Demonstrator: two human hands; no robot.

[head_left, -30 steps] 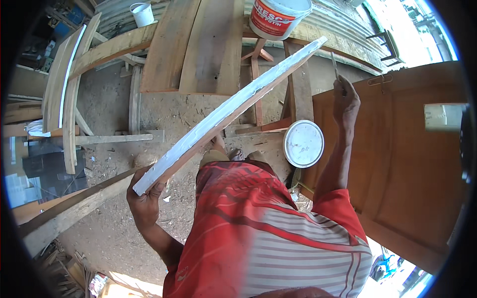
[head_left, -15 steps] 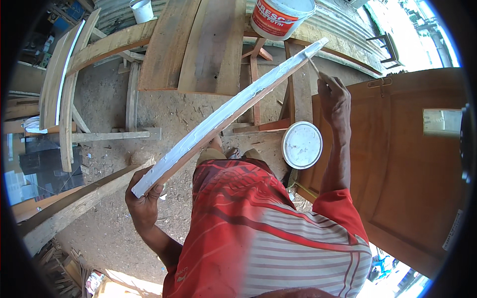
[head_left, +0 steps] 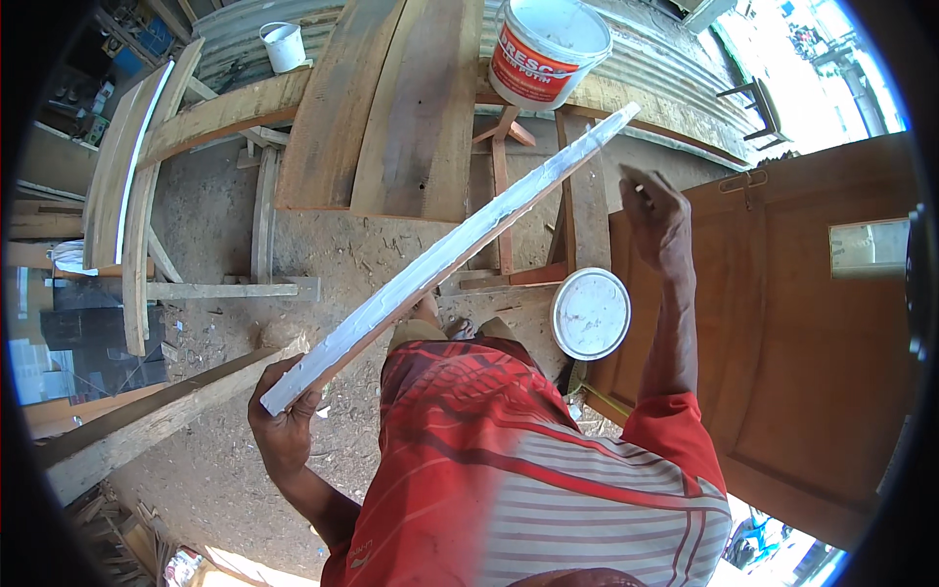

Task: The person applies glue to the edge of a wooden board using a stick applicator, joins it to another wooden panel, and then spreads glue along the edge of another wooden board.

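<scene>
My left hand grips the lower left end of a long narrow wooden board, thumb on one side and fingers on the other. The board slants up to the right in front of my body. White paste coats its upward side, and bare brown wood shows along the lower edge. Closed around a thin flat tool, my right hand is just below the board's far right end, apart from it. Motion and the fingers partly hide the tool, so its exact kind is unclear.
A white bucket with a red label stands on the bench beyond the board. A round white lid lies beside a brown door panel. Wide planks rest on the bench; a small white pail stands behind. A beam lies left.
My right hand has drawn the tool off the board's far right edge and lowered slightly. The board's far end has dipped a little; my left hand keeps its grip.
</scene>
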